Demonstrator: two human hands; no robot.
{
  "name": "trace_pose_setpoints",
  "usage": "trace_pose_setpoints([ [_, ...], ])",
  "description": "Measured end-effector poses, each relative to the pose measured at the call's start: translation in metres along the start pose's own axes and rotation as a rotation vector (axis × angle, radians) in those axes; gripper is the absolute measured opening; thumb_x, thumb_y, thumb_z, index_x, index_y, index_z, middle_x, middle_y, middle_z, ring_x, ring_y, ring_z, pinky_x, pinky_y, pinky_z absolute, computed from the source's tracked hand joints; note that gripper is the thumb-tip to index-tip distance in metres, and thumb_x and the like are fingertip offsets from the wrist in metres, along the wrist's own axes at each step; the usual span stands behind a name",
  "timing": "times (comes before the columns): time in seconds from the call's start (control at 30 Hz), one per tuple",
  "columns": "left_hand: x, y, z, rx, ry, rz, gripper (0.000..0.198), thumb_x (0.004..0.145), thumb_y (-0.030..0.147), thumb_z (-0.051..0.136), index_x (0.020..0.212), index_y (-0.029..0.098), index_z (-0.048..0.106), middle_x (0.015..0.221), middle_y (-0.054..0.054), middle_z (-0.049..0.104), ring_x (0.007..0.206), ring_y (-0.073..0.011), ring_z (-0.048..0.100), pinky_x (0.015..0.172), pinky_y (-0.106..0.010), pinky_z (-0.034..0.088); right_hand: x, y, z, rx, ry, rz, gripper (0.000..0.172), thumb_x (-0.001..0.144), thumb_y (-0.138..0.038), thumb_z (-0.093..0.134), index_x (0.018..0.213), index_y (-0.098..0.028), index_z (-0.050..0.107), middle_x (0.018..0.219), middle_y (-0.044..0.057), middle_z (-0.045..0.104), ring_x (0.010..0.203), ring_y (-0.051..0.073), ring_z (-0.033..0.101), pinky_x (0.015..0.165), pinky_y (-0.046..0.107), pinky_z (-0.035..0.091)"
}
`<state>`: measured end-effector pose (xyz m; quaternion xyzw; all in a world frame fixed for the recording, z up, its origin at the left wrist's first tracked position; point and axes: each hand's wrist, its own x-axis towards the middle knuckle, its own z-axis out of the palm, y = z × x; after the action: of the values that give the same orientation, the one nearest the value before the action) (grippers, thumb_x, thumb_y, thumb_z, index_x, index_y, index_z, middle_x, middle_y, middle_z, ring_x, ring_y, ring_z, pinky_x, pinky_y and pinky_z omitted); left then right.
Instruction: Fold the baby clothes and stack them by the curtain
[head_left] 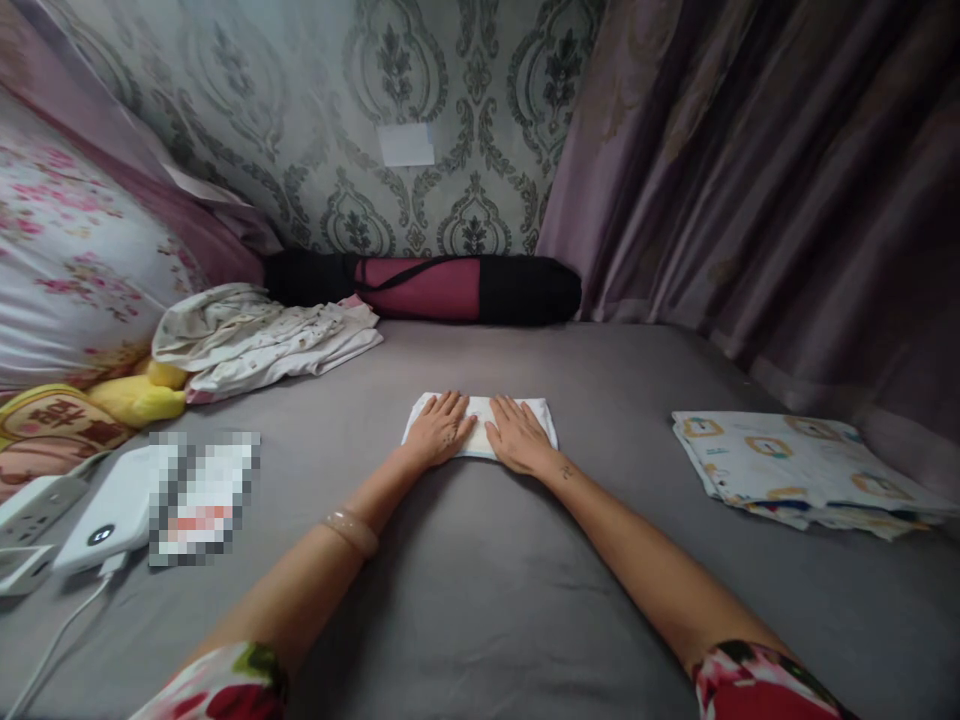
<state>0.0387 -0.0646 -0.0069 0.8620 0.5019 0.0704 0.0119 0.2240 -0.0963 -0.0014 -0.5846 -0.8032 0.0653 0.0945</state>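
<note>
A small white folded cloth (541,412) lies in the middle of the grey bed sheet (480,590). My left hand (441,430) rests flat on its left half, fingers stretched out. My right hand (517,436) lies flat on its right half, fingers also spread. The two hands are side by side and nearly touch. A pale bangle (351,530) sits on my left forearm.
A heap of crumpled pale clothes (262,340) lies at the back left, beside a yellow soft toy (139,398). A folded printed cloth (795,470) sits at the right. A black and maroon rolled bag (427,287) lies along the wall. A white power bank (109,515) and cable rest at the left. Curtains hang at the right.
</note>
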Motion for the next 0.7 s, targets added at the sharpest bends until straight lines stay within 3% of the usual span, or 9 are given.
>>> trace_pose_setpoints([
  [0.17, -0.005, -0.014, -0.003, -0.019, -0.028, -0.031, 0.058, 0.099, 0.049, 0.02, 0.145, 0.019, 0.038, 0.153, -0.012, 0.036, 0.144, -0.0258, 0.028, 0.116, -0.049, 0.02, -0.009, 0.018, -0.008, -0.03, -0.031, 0.051, 0.06, 0.098, -0.034, 0.022, 0.147, -0.001, 0.033, 0.154, 0.017, 0.03, 0.144, 0.026, 0.024, 0.119, 0.042, 0.011],
  [0.37, -0.013, -0.04, -0.002, -0.098, -0.086, -0.065, 0.065, 0.098, 0.052, 0.017, 0.15, 0.017, 0.031, 0.158, -0.011, 0.026, 0.147, -0.0269, 0.016, 0.117, -0.047, 0.018, -0.021, 0.032, -0.015, -0.022, -0.037, 0.108, 0.062, 0.097, -0.033, 0.021, 0.149, 0.0, 0.03, 0.156, 0.017, 0.026, 0.145, 0.026, 0.02, 0.119, 0.042, 0.013],
  [0.5, -0.018, -0.057, 0.0, -0.127, -0.088, -0.08, 0.064, 0.098, 0.052, 0.016, 0.151, 0.018, 0.03, 0.159, -0.011, 0.022, 0.147, -0.0253, 0.02, 0.117, -0.046, 0.018, -0.027, 0.041, -0.014, -0.019, -0.021, 0.156, 0.064, 0.096, -0.034, 0.022, 0.149, 0.001, 0.027, 0.158, 0.017, 0.022, 0.146, 0.027, 0.018, 0.118, 0.042, 0.015],
  [0.6, -0.021, -0.068, 0.0, -0.135, -0.091, -0.075, 0.061, 0.099, 0.05, 0.016, 0.151, 0.022, 0.03, 0.157, -0.012, 0.028, 0.145, -0.025, 0.025, 0.115, -0.048, 0.021, -0.031, 0.047, -0.015, -0.001, -0.022, 0.17, 0.063, 0.097, -0.036, 0.021, 0.15, -0.001, 0.026, 0.158, 0.017, 0.021, 0.145, 0.028, 0.021, 0.118, 0.044, 0.017],
  [0.7, -0.021, -0.065, -0.008, -0.102, -0.092, -0.112, 0.058, 0.098, 0.048, 0.02, 0.149, 0.023, 0.034, 0.154, -0.013, 0.034, 0.144, -0.0275, 0.028, 0.113, -0.053, 0.023, -0.03, 0.045, -0.02, -0.005, -0.035, 0.169, 0.062, 0.097, -0.036, 0.022, 0.149, -0.002, 0.028, 0.157, 0.019, 0.022, 0.145, 0.028, 0.021, 0.118, 0.046, 0.015],
])
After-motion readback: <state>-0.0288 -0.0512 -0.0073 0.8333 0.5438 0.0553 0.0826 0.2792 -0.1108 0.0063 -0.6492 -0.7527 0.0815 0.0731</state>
